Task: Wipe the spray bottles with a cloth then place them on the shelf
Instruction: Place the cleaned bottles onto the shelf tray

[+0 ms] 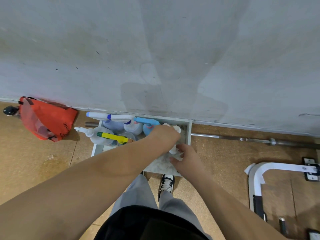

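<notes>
Near: right hand [186,157] curled on the cloth [161,162], bunching it against the near end of a white spray bottle [173,150], held over the right part of the shelf [188,134]. Just beyond, left hand [164,135] wraps the bottle's far end; fingertips hidden. Judgement: light, rigid, smooth plastic, probably slick if damp, so grip the body or neck, not the trigger; other spray bottles [121,129] crowd the shelf's far left.

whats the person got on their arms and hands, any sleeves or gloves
Nothing worn shows on either. The left hand and right hand are ungloved, with no ring, watch or band visible. The left forearm and right forearm are bare, with no sleeve in frame.
</notes>
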`<state>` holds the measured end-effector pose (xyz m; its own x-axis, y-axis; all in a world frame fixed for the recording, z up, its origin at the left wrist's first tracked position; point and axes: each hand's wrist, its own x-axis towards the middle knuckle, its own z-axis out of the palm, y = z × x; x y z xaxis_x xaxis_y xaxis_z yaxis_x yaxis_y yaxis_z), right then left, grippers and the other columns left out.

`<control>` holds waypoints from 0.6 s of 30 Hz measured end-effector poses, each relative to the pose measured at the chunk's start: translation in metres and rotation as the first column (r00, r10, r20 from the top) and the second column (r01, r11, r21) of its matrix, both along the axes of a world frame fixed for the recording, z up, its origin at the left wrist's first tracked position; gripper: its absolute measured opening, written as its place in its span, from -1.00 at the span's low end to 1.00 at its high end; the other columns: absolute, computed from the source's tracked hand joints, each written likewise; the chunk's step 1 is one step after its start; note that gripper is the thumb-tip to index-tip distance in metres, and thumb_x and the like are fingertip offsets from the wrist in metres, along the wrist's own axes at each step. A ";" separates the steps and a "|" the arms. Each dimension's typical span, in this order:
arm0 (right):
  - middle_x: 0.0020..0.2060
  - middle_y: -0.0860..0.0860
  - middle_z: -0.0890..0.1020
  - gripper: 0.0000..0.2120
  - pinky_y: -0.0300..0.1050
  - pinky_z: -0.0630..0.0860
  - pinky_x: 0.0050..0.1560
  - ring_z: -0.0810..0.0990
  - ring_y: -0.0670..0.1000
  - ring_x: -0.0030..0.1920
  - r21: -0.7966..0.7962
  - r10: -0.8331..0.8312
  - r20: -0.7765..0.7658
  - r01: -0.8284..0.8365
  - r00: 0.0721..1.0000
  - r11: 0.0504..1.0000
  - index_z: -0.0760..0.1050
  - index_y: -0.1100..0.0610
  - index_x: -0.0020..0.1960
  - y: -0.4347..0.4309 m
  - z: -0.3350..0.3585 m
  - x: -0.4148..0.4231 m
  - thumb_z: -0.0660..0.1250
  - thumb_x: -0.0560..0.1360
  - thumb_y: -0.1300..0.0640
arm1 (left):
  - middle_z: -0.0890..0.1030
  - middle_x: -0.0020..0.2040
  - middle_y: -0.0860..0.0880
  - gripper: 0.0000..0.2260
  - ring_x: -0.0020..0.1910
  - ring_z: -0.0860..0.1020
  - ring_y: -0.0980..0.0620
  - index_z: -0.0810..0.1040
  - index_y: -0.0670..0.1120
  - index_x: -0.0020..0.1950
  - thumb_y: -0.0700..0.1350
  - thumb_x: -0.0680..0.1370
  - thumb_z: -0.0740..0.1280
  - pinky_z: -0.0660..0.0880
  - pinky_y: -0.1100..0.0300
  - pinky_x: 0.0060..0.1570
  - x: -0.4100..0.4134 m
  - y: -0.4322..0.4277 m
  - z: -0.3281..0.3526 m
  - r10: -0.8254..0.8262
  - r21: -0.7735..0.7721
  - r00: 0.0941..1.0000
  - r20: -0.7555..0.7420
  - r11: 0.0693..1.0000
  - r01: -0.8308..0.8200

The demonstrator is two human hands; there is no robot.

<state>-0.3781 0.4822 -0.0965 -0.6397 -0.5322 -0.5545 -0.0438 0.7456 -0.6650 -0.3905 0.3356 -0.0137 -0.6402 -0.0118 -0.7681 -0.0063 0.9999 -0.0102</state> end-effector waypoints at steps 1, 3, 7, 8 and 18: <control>0.13 -0.02 0.54 -0.68 -0.17 0.45 0.00 0.55 -0.02 0.09 0.006 -0.017 -0.006 0.017 1.000 1.000 0.54 0.07 0.30 -0.002 -0.003 0.001 0.41 0.55 0.10 | 0.51 0.36 -0.20 -0.50 0.34 0.50 -0.22 0.31 -0.19 0.48 -0.21 0.58 0.39 0.46 -0.05 0.07 0.000 -0.001 -0.001 -0.003 -0.015 1.000 0.001 1.000 0.003; 0.22 -0.03 0.50 -0.64 -0.15 0.41 0.04 0.50 -0.04 0.10 0.015 -0.037 -0.041 0.038 0.998 0.999 0.51 0.02 0.37 -0.005 -0.007 0.001 0.40 0.58 0.07 | 0.52 0.34 -0.21 -0.52 0.30 0.54 -0.22 0.34 -0.19 0.44 -0.28 0.56 0.40 0.52 -0.08 0.11 0.003 -0.004 0.000 0.006 -0.025 1.000 -0.016 1.000 -0.006; 0.21 0.02 0.60 -0.70 -0.11 0.44 0.04 0.58 0.07 0.16 -0.035 0.005 -0.109 -0.009 0.994 0.999 0.55 0.02 0.36 -0.011 -0.010 -0.006 0.32 0.64 0.08 | 0.59 0.20 -0.09 -0.59 0.00 0.57 -0.10 0.47 -0.11 0.34 -0.33 0.52 0.40 0.47 0.06 -0.10 0.012 -0.018 0.008 0.096 0.029 0.992 -0.080 0.995 -0.094; 0.18 0.04 0.63 -0.73 -0.11 0.43 0.00 0.60 0.10 0.14 -0.026 0.009 -0.112 -0.012 0.994 1.000 0.56 0.04 0.34 -0.011 -0.011 -0.009 0.31 0.65 0.10 | 0.59 0.16 -0.07 -0.62 -0.05 0.54 -0.08 0.49 -0.08 0.30 -0.30 0.51 0.41 0.46 0.07 -0.14 0.015 -0.023 0.009 0.125 0.044 0.986 -0.112 0.992 -0.120; -0.15 0.00 0.63 -0.87 -0.15 0.44 -0.26 0.57 -0.02 -0.19 -0.053 -0.151 -0.044 0.149 0.988 0.987 0.53 0.06 0.07 0.007 0.013 -0.039 0.29 0.67 0.01 | 0.51 -0.20 0.00 -0.78 -0.15 0.50 -0.04 0.40 -0.01 -0.19 -0.02 0.65 0.26 0.39 0.08 -0.23 0.033 -0.063 0.005 0.424 0.230 0.893 -0.151 0.894 -0.385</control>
